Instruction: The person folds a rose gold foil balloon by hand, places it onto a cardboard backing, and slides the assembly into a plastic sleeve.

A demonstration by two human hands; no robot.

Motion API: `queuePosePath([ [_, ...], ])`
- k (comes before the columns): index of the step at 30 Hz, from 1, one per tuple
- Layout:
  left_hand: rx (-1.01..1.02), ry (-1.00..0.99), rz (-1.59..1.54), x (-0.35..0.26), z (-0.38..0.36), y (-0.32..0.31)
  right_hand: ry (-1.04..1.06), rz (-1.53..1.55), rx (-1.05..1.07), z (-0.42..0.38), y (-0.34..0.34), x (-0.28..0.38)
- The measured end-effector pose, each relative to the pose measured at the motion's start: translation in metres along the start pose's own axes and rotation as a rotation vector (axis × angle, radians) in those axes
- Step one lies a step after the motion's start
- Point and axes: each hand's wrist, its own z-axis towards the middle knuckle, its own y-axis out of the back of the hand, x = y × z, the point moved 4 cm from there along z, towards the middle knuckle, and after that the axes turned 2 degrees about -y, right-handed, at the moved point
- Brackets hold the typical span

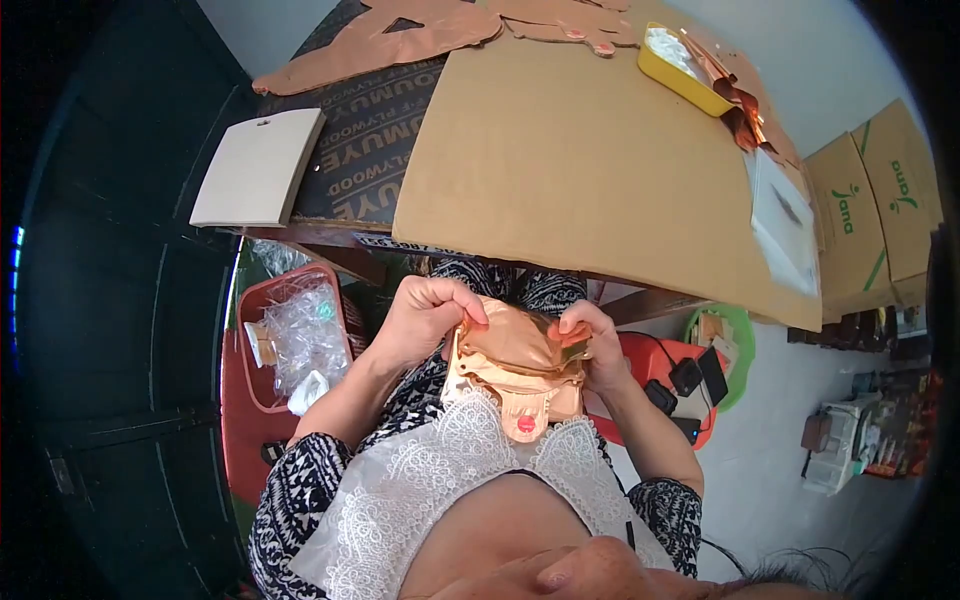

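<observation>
Shiny copper-coloured piece [515,335] is held between left hand [428,316] and right hand [602,348]; cardboard sheet [590,160] is laid on table [365,145].

- Worktop [362,160]: dark, printed plywood.
- Left of the worktop: dark panelling [110,300], a thin bluish light strip [16,260] at its outer edge.
- Behind the worktop: pale, plain wall [815,55].

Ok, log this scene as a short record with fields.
Left hand: pinching one side of the copper-coloured foil piece
Right hand: gripping its other side
Foil detail: creased, red mark at lower end
Tabletop: cardboard sheet; yellow tray at far right
Below table: red basket of clear plastic, left; green basin, right
</observation>
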Motion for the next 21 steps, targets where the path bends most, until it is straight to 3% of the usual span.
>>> queuePosePath([
  [3,0.003,0.004,0.025,-0.001,-0.001,0.0,0.071,-0.196,0.016,0.0,0.005,0.003],
  [9,0.019,0.074,0.032,-0.008,-0.003,0.001,-0.01,0.073,0.069,0.004,0.015,-0.006],
  [21,0.036,0.068,0.055,-0.008,-0.003,0.004,-0.085,0.115,0.064,0.002,-0.002,0.007],
])
